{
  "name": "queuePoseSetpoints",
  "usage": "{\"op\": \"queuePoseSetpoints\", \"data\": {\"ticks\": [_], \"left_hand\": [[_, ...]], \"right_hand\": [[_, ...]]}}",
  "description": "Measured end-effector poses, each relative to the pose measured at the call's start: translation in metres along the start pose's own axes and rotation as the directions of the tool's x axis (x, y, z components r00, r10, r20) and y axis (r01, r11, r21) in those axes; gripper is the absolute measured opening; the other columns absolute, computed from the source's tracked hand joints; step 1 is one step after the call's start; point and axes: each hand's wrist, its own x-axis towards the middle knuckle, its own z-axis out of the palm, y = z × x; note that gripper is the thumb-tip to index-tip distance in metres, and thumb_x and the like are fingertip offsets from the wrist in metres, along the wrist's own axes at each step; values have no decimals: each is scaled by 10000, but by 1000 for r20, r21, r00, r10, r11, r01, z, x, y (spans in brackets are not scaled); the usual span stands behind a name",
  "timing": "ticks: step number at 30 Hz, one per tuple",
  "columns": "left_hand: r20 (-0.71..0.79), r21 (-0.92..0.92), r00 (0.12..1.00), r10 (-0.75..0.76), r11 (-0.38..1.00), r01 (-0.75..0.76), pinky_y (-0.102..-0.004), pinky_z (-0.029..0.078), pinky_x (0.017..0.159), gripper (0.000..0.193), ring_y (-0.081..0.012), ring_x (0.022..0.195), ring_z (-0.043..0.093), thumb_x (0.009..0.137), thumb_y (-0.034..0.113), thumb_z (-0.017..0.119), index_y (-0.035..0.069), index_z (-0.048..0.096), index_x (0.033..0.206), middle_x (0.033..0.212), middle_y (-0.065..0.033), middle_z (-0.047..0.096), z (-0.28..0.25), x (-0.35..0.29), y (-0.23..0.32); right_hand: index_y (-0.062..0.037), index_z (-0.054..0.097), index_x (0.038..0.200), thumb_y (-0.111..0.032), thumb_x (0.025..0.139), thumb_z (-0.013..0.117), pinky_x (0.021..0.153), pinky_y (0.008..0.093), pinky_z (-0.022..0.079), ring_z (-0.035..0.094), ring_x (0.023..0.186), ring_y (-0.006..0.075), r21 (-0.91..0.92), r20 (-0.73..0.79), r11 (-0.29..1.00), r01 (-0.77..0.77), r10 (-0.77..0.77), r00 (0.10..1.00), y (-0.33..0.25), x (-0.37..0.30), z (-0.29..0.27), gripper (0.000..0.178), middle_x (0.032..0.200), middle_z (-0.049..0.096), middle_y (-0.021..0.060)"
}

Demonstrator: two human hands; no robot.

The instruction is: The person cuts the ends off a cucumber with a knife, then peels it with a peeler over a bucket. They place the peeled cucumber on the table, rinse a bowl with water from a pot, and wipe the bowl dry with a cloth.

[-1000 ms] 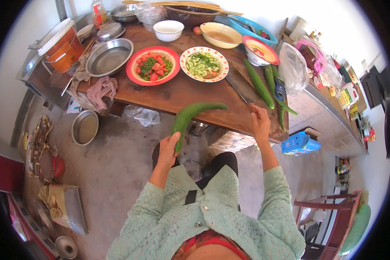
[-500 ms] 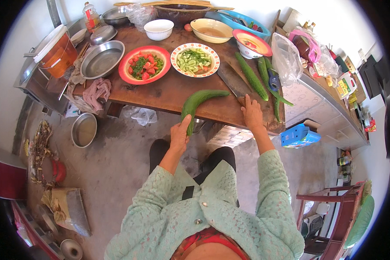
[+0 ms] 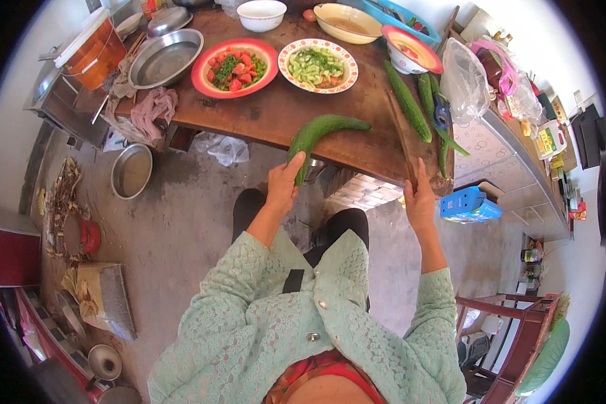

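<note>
My left hand [image 3: 283, 187] is closed round the lower end of a curved green cucumber [image 3: 318, 132], whose other end reaches over the table's front edge. To the right, my right hand [image 3: 421, 200] grips a kitchen knife [image 3: 402, 138] by its handle. The blade looks narrow, turned nearly edge-on, and points away from me over the wooden table [image 3: 249, 118]. Beyond it lies a long cucumber [image 3: 409, 101]. More cucumbers [image 3: 425, 93] are beside that one, with a blue peeler [image 3: 442, 114] on them.
A red-rimmed plate of chopped tomatoes [image 3: 269, 75] and a patterned plate of cut cucumber [image 3: 340, 81] stand farther back. Around them are a metal basin [image 3: 156, 67], a white bowl [image 3: 261, 27], a cream basin [image 3: 343, 34] and a red-rimmed bowl [image 3: 432, 59]. A blue box [image 3: 469, 205] stands at right.
My right hand has lifted the knife and turned its blade from lying flat to nearly edge-on, shifting right. My left hand still holds the cucumber. The whole view has shifted slightly.
</note>
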Motion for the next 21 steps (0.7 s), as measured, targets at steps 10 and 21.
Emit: {"op": "queuePoseSetpoints", "data": {"ticks": [10, 21], "left_hand": [[61, 22, 998, -18, 1000, 17, -212, 226, 340, 395, -45, 383, 341, 726, 418, 714, 65, 541, 690, 544, 31, 439, 17, 12, 0], [39, 15, 998, -45, 999, 45, -224, 222, 347, 430, -51, 392, 336, 690, 440, 737, 59, 539, 666, 550, 28, 428, 24, 25, -7]], "right_hand": [[12, 444, 1191, -158, 825, 618, 424, 191, 389, 489, 526, 86, 856, 35, 511, -74, 86, 996, -48, -11, -53, 440, 706, 530, 48], [-28, 517, 902, -152, 827, 635, 476, 279, 386, 462, 508, 126, 160, 264, 987, 12, -54, 963, -71, 42, -17, 188, 565, 433, 72]]}}
